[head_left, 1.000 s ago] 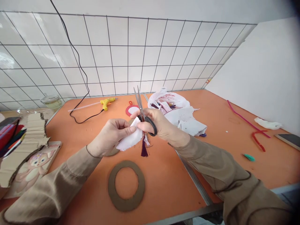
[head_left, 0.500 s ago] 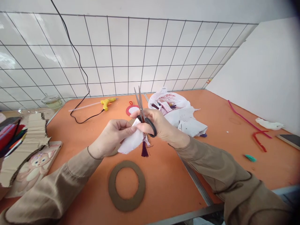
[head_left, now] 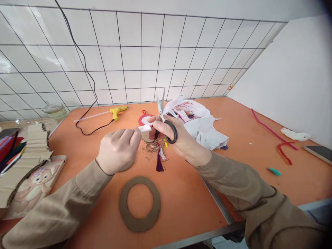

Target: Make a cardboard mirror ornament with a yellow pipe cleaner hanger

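Note:
My left hand (head_left: 118,148) is closed on a piece of white cloth (head_left: 144,129); a short strip of it sticks out past the fingers toward the right hand. A pair of scissors (head_left: 161,110) with black handles is in my right hand (head_left: 176,133), blades parted and pointing up and away. Under the hands lie a purple tassel (head_left: 159,162) and a tangle of thread scraps (head_left: 153,147). A brown cardboard ring (head_left: 140,226) rests flat on the orange table, nearer to me. Behind the hands is a red-rimmed white disc (head_left: 145,119) with a red loop.
At the back left is a yellow glue gun (head_left: 118,112) with a black cord. A white plastic bag (head_left: 199,112) with cloth stands behind my right hand. Torn cardboard (head_left: 28,162) lies at left. Pipe cleaners (head_left: 284,152) and a green tassel (head_left: 274,171) lie at right.
The left hand has turned knuckles up and gathered the cloth, which hung open before. The right hand has moved slightly right with the scissors, uncovering the thread scraps.

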Demonstrator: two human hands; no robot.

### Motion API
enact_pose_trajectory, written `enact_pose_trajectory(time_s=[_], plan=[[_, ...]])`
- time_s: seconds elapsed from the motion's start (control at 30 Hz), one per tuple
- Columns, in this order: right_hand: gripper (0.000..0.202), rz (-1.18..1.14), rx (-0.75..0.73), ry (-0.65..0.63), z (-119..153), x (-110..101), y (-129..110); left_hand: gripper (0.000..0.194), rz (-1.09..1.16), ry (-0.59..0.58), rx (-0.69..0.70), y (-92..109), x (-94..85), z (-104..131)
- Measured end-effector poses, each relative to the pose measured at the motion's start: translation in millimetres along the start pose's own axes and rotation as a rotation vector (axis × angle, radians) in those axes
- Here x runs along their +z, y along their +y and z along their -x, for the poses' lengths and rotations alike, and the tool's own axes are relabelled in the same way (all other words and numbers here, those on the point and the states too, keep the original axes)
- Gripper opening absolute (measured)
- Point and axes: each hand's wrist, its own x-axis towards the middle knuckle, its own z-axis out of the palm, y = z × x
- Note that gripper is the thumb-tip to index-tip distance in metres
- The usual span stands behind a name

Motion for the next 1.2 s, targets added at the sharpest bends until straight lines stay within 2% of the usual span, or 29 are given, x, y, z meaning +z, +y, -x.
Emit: enact_pose_trajectory(time_s=[0.07, 0.13, 0.23, 0.3, 0.37, 0.43, 0.5, 0.6, 0.67, 0.73, 0.77, 0.83, 0.93, 1.0, 1.07, 1.2], plan=[[0.026, -0.080, 0.050, -0.076, 1.8, 3.0, 0.6, 0.020, -0.096, 0.033, 0.134, 0.9, -0.1, -0.3], [0.024, -0.109, 0.112, -0.047, 0.6, 5.0, 4.4, 0.017, -0.100, 0.035, 0.186, 3.6, 0.7, -0.4], [0.029, -0.076, 0.148, 0.073, -5.2, 4.5, 13.2, 0.019, -0.053, 0.038, 0.205, 7.5, 3.5, 1.2], [0.031, -0.023, 0.096, 0.087, -9.5, 1.7, 17.6, 0.022, 0.026, -0.003, 0.139, 7.5, 5.0, 2.5], [0.029, 0.036, 0.029, 0.070, -12.7, -1.9, 19.0, 0.029, 0.179, -0.121, -0.061, 3.9, 5.6, 2.6], [0.027, 0.098, -0.040, 0.040, -14.0, -5.5, 17.8, 0.049, 0.382, -0.304, -0.373, -2.9, 5.8, 1.5], [0.026, 0.176, -0.112, 0.007, -13.7, -8.1, 15.9, 0.069, 0.631, -0.535, -0.701, -10.1, 7.1, 0.3], [0.028, 0.278, -0.218, -0.012, -11.7, -10.5, 15.7, 0.088, 1.198, -0.945, -1.062, -12.4, 12.8, 1.7], [0.030, 0.314, -0.266, -0.022, -10.2, -11.7, 17.3, 0.089, 1.621, -1.086, -1.223, -4.6, 18.3, 5.1], [0.032, 0.324, -0.289, -0.043, -8.6, -12.5, 18.6, 0.086, 1.976, -1.037, -1.293, 9.0, 23.0, 9.1], [0.032, 0.325, -0.291, -0.058, -7.6, -12.6, 18.6, 0.084, 2.120, -1.000, -1.274, 16.5, 24.6, 10.8], [0.031, 0.336, -0.273, -0.093, -5.4, -11.9, 17.1, 0.074, 2.249, -0.805, -1.303, 29.6, 25.7, 12.7], [0.026, 0.357, -0.271, -0.146, -2.2, -9.7, 12.6, 0.049, 2.211, -0.366, -1.464, 37.8, 24.0, 11.3], [0.025, 0.351, -0.273, -0.174, -1.1, -8.8, 10.1, 0.040, 2.170, -0.153, -1.524, 35.2, 22.1, 7.9], [0.025, 0.335, -0.249, -0.186, -1.0, -9.3, 8.6, 0.040, 2.121, -0.044, -1.535, 29.3, 20.6, 3.9], [0.026, 0.338, -0.205, -0.155, -3.4, -12.0, 7.4, 0.035, 1.863, 0.018, -1.558, 20.8, 19.8, -0.7]])
